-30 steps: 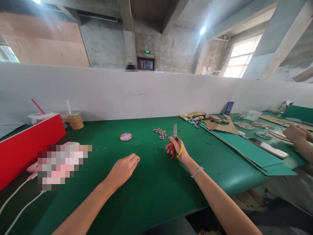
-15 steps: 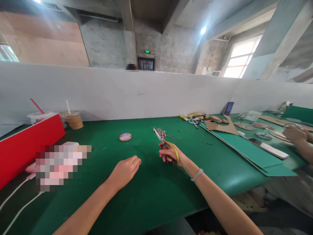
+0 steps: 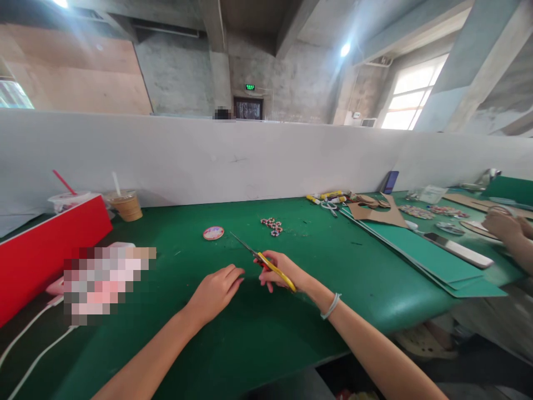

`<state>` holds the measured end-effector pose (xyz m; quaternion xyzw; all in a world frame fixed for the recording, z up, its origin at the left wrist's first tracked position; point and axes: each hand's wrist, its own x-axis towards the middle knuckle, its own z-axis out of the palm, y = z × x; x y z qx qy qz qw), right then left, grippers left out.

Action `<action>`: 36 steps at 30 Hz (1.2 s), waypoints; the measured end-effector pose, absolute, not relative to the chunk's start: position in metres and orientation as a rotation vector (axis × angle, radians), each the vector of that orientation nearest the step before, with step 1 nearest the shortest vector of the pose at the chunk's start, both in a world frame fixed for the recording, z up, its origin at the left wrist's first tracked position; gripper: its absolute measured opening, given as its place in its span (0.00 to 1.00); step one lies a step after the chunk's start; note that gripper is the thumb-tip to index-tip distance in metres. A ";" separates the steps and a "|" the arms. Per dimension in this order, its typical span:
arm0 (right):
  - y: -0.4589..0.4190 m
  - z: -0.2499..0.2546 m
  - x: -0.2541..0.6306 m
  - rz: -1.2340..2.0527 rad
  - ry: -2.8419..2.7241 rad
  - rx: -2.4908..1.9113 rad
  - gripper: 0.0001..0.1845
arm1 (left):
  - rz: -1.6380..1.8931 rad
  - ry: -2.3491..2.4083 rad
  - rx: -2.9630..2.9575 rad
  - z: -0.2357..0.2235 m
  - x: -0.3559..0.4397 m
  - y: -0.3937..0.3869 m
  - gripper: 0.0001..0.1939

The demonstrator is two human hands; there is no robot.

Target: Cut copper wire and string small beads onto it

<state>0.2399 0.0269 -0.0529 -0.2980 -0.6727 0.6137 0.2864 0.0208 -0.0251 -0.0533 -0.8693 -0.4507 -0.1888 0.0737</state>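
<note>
My right hand point(image 3: 278, 272) is closed around a pair of scissors point(image 3: 277, 272) with yellow and red handles. Its thin blades point up and left over the green tabletop, seen nearly edge-on. To the left, my left hand point(image 3: 219, 289) hovers low over or rests on the table, its fingers loosely curled with a small gap at the tips and nothing visible in them. Beyond the blade tips lies a small round patterned disc point(image 3: 214, 233) with a reddish rim. A little cluster of small round patterned pieces point(image 3: 272, 226) lies past my right hand.
A red panel point(image 3: 58, 250), a cup with a straw point(image 3: 127, 205) and a cabled, blurred-out item point(image 3: 106, 283) are on the left. To the right lie green boards point(image 3: 416, 250), cut cardboard point(image 3: 381, 214), markers point(image 3: 331, 195) and another person's hands point(image 3: 506, 225). A white partition point(image 3: 200, 161) stands behind.
The scissors have swung from pointing upward to pointing left, and my right hand has moved left and slightly nearer to me. My left hand's fingers have loosened from a closed curl.
</note>
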 end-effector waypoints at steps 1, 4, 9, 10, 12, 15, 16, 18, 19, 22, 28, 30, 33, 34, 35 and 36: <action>0.025 -0.055 0.236 1.620 -1.814 -0.763 0.20 | -0.588 -1.338 -2.617 -0.053 0.022 -0.026 0.14; 0.020 -0.062 0.226 1.602 -1.826 -0.657 0.20 | -0.638 -1.233 -2.638 -0.053 0.024 -0.026 0.14; 0.009 -0.059 0.219 1.570 -1.815 -0.633 0.19 | -0.616 -1.042 -2.667 -0.053 0.025 -0.026 0.15; 0.007 -0.057 0.219 1.555 -1.817 -0.649 0.17 | -0.609 -1.020 -2.668 -0.053 0.025 -0.026 0.15; 0.004 -0.051 0.221 1.554 -1.815 -0.665 0.16 | -0.587 -1.015 -2.677 -0.053 0.026 -0.026 0.14; 0.003 -0.046 0.223 1.627 -1.801 -0.654 0.18 | -0.542 -1.064 -2.713 -0.052 0.027 -0.027 0.13; 0.004 -0.046 0.223 1.651 -1.795 -0.649 0.19 | -0.531 -1.082 -2.725 -0.051 0.028 -0.027 0.13; 0.005 -0.046 0.224 1.687 -1.781 -0.638 0.20 | -0.520 -1.107 -2.742 -0.049 0.028 -0.027 0.14; 0.005 -0.047 0.224 1.702 -1.775 -0.628 0.21 | -0.520 -1.118 -2.753 -0.048 0.028 -0.027 0.14; 0.007 -0.049 0.225 1.747 -1.750 -0.587 0.23 | -0.531 -1.146 -2.818 -0.045 0.024 -0.026 0.14; 0.012 -0.054 0.230 1.805 -1.602 -0.486 0.22 | -0.656 -1.355 -2.948 -0.036 0.013 -0.023 0.13; 0.015 -0.052 0.233 1.806 -1.563 -0.462 0.21 | -0.692 -1.444 -2.973 -0.030 0.007 -0.022 0.14; 0.020 -0.047 0.241 1.789 -1.545 -0.459 0.20 | -0.759 -1.599 -2.994 -0.024 -0.002 -0.019 0.15; 0.021 -0.045 0.244 1.779 -1.543 -0.458 0.20 | -0.785 -1.653 -2.998 -0.023 -0.005 -0.018 0.16; 0.023 -0.042 0.248 1.766 -1.538 -0.453 0.20 | -0.812 -1.702 -2.997 -0.021 -0.009 -0.017 0.16; 0.025 -0.040 0.251 1.749 -1.529 -0.442 0.20 | -0.838 -1.739 -2.998 -0.020 -0.012 -0.016 0.15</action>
